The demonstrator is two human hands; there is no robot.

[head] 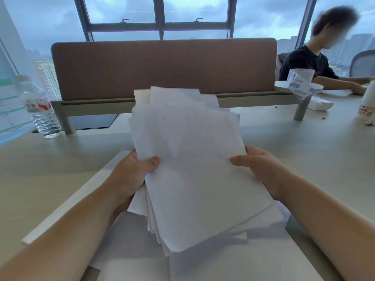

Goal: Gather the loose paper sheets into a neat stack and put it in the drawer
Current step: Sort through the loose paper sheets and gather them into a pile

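Note:
A thick, uneven stack of white paper sheets is held above the desk, its edges fanned and out of line at the top and bottom. My left hand grips its left edge, thumb on top. On the other side my right hand grips the right edge, thumb on the top sheet. More white sheets lie flat on the desk beneath the stack. No drawer is visible.
A water bottle stands at the left by a brown divider panel. To the right sit a person, a white box and a bottle. A dark mat lies under the divider.

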